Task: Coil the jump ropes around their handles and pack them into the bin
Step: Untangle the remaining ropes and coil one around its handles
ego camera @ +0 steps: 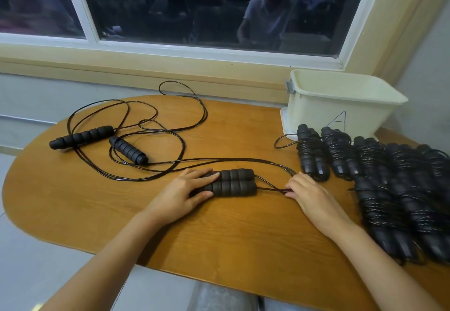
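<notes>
Two black foam handles [233, 182] lie side by side at the table's middle. My left hand [181, 195] rests on their left ends with straight fingers. My right hand [313, 197] pinches the thin black rope [270, 186] just right of the handles. That rope runs back left across the table. A second jump rope lies loose at the far left, its two handles [81, 137] [129, 149] apart amid tangled loops. Several coiled ropes [394, 189] are stacked at the right. The cream bin [341, 102] stands at the back right; I see nothing inside it.
The wooden table [219, 232] has a rounded left end and its front edge is close to me. A window sill and wall run behind it. One rope loop [180, 89] reaches past the table's back edge. The bin stands on a white lid [288, 125].
</notes>
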